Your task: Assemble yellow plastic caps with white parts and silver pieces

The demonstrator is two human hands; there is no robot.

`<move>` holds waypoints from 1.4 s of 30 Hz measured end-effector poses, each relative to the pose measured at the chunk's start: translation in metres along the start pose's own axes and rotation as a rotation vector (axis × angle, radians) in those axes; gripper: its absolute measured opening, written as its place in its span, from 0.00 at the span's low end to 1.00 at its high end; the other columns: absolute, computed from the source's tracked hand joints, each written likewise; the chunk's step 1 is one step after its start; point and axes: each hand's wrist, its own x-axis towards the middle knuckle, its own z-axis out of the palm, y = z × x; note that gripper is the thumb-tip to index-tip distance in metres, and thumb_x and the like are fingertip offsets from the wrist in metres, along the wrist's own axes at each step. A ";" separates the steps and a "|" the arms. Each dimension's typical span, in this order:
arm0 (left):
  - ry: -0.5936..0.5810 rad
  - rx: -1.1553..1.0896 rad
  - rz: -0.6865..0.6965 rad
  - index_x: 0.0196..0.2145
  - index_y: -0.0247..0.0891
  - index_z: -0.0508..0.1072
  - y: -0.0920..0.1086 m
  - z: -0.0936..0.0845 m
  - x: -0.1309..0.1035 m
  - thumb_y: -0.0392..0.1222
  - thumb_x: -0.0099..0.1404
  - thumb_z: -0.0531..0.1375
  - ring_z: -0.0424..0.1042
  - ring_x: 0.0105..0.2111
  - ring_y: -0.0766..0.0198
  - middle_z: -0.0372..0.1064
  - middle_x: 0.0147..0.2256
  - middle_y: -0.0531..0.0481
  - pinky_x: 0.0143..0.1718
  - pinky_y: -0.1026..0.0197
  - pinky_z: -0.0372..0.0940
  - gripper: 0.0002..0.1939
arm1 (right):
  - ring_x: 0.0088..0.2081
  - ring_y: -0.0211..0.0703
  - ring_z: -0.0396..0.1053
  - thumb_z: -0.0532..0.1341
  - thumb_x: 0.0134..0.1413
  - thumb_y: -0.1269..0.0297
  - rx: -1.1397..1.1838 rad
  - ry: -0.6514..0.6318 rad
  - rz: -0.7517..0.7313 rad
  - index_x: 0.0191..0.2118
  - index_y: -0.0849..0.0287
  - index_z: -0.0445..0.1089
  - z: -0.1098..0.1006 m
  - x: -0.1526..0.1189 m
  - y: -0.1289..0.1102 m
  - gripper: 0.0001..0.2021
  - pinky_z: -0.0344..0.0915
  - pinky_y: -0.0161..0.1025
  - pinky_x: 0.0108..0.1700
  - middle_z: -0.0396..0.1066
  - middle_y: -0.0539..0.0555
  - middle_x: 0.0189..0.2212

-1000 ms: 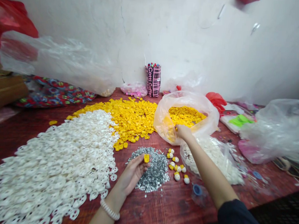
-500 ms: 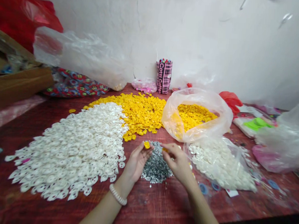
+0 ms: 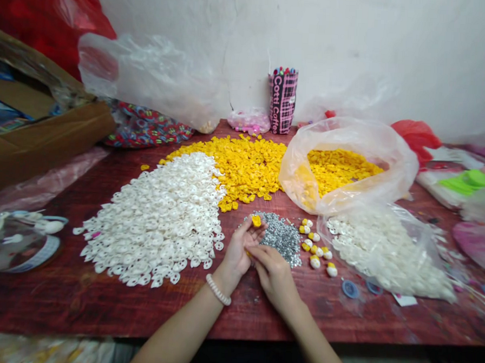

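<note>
Left grip pinching a yellow piece, right grip seemingly another, I judge few two-tone pieces done at two o'clock, twelve's yellow heap waiting.

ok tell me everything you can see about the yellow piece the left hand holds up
The yellow piece is small, bright and roughly squarish, apparently plastic; finer detail is too small to tell. The left hand holds it up, seen against the silver pile; the right hand is lower, not touching it.
</note>
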 end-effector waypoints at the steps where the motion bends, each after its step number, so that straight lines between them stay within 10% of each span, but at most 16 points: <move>1: -0.001 0.008 0.002 0.27 0.35 0.71 -0.001 0.000 -0.001 0.40 0.57 0.61 0.73 0.30 0.68 0.73 0.27 0.50 0.38 0.66 0.66 0.06 | 0.41 0.44 0.70 0.53 0.57 0.74 0.012 -0.011 0.012 0.46 0.56 0.69 0.000 0.000 -0.001 0.14 0.69 0.43 0.44 0.73 0.57 0.39; 13: -0.210 0.138 0.054 0.33 0.34 0.75 -0.011 -0.002 -0.009 0.39 0.53 0.66 0.74 0.30 0.68 0.76 0.31 0.49 0.33 0.68 0.68 0.09 | 0.45 0.44 0.69 0.55 0.57 0.71 0.015 0.140 0.060 0.49 0.53 0.67 -0.069 0.027 0.000 0.15 0.66 0.45 0.48 0.71 0.55 0.44; 42: -0.196 0.250 0.112 0.31 0.35 0.76 -0.014 0.002 -0.014 0.39 0.53 0.65 0.72 0.29 0.70 0.76 0.31 0.49 0.35 0.67 0.67 0.06 | 0.43 0.42 0.67 0.53 0.59 0.72 -0.062 -0.002 -0.037 0.52 0.53 0.66 -0.069 0.039 0.006 0.17 0.65 0.42 0.44 0.69 0.55 0.40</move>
